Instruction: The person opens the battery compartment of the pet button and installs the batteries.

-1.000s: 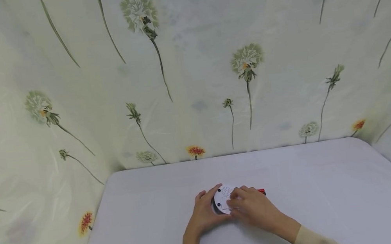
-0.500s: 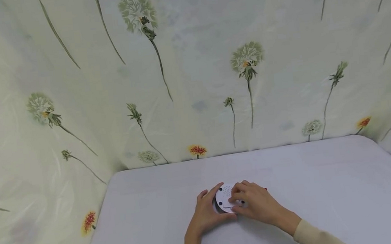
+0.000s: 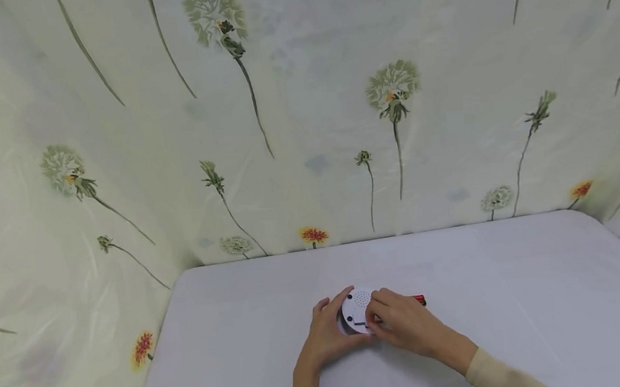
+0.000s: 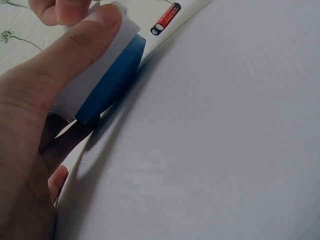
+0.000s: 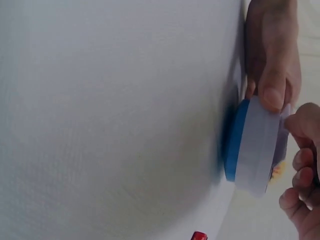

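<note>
The left hand [image 3: 326, 335] is gripping a round device [image 3: 357, 301] over the desk [image 3: 244, 324]; the right hand [image 3: 407, 324], its grip hard to tell, is touching the device too; a red battery [image 4: 165, 19] is lying nearby.

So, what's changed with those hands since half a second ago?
The right hand has shifted slightly at the white disc, and its fingers look more bunched together. The red-and-black battery, almost wholly hidden by that hand then, shows again beside it. The left hand still holds the disc, which has stayed in about the same place.
</note>
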{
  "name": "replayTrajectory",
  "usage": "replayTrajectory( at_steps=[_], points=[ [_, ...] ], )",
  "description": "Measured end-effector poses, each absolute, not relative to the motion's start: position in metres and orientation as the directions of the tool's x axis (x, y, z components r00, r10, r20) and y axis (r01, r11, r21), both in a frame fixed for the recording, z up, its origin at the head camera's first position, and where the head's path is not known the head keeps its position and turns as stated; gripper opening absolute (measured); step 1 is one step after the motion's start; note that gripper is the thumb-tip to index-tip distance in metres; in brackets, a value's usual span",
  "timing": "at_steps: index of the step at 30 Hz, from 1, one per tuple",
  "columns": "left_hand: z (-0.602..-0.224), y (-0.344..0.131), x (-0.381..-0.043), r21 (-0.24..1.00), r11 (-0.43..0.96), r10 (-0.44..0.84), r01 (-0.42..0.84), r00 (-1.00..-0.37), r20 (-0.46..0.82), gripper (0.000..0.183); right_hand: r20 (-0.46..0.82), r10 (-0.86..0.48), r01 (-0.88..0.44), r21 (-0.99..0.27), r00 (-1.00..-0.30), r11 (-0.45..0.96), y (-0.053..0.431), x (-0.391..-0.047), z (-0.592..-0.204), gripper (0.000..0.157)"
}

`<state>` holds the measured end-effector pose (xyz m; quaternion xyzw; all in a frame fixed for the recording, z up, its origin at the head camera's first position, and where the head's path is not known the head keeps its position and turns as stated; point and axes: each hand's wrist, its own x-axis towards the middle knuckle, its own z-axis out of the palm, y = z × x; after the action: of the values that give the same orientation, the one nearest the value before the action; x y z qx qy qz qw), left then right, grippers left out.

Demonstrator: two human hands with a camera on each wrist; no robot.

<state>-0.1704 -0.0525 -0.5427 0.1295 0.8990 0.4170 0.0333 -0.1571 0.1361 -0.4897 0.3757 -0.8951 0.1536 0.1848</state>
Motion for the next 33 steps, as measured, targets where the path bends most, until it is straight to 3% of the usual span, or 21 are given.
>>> replayTrajectory(
  at_steps=[5,13,28,33],
  points=[
    [-0.544,-0.05,-0.17,0.754,0.619,0.268,0.22,-0.962,0.061,0.089,0.388,-0.627,-0.722,-0.172,-0.675,0.671,0.138,-0.155,-0.486,0.011],
    [-0.543,-0.048,-0.172,0.745,0.619,0.272,0.249,-0.958,0.094,0.092,0.458,-0.614,-0.734,-0.139,-0.643,0.665,0.149,-0.152,-0.48,0.014],
    [-0.543,-0.051,-0.171,0.727,0.637,0.277,0.256,-0.956,0.094,0.094,0.511,-0.569,-0.719,-0.151,-0.644,0.678,0.176,-0.133,-0.478,0.02],
    [-0.541,-0.052,-0.17,0.734,0.634,0.27,0.244,-0.959,0.086,0.095,0.477,-0.555,-0.696,-0.187,-0.682,0.693,0.185,-0.123,-0.482,0.023]
  ],
)
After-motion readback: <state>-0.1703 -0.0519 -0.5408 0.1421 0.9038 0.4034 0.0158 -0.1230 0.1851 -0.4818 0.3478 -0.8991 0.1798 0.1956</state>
